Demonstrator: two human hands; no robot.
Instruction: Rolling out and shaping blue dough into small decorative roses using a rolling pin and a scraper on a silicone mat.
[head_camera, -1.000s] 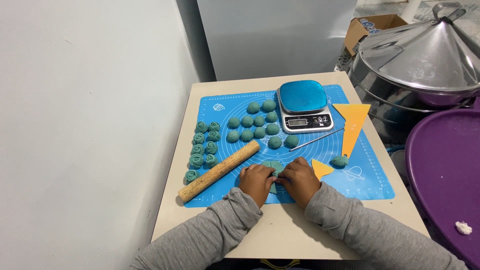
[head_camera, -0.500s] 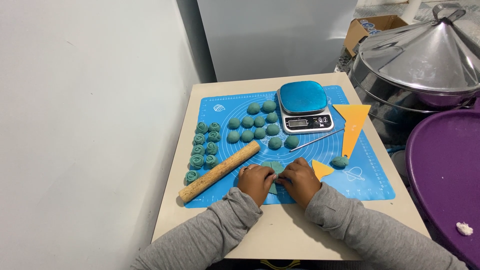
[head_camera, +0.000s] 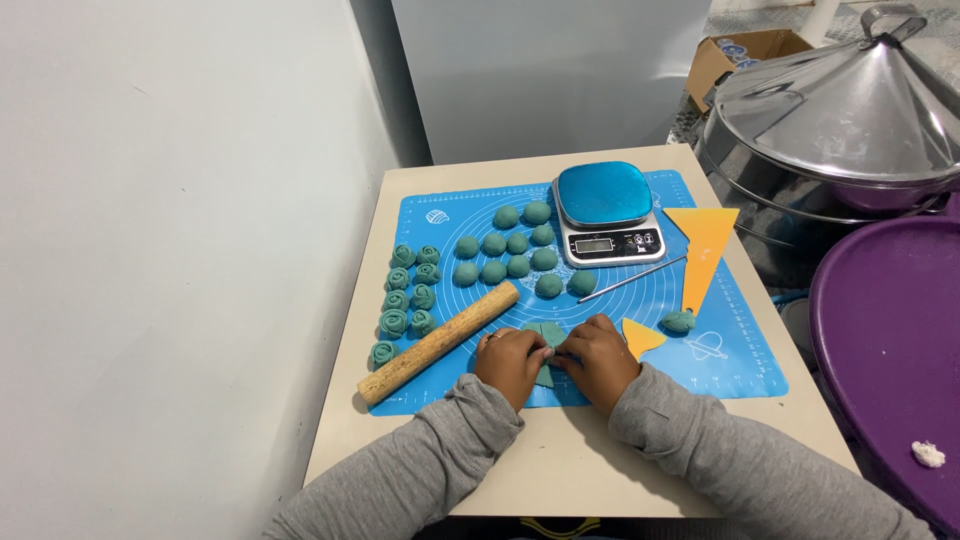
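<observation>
Head view: left hand (head_camera: 512, 362) and right hand (head_camera: 597, 357) pinching flat dough (head_camera: 545, 337) beside rolling pin (head_camera: 440, 341) — probably soft, tearable — best held by edges.

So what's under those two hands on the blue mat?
Flattened teal dough pieces poke out from under the left hand and right hand, lying on the blue mat. How many, or their shape, is covered.

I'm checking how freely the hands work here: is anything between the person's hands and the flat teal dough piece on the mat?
Nothing visible. The left hand and right hand both rest directly on the flat dough piece. The rolling pin lies just left of them, apart from the dough.
</observation>
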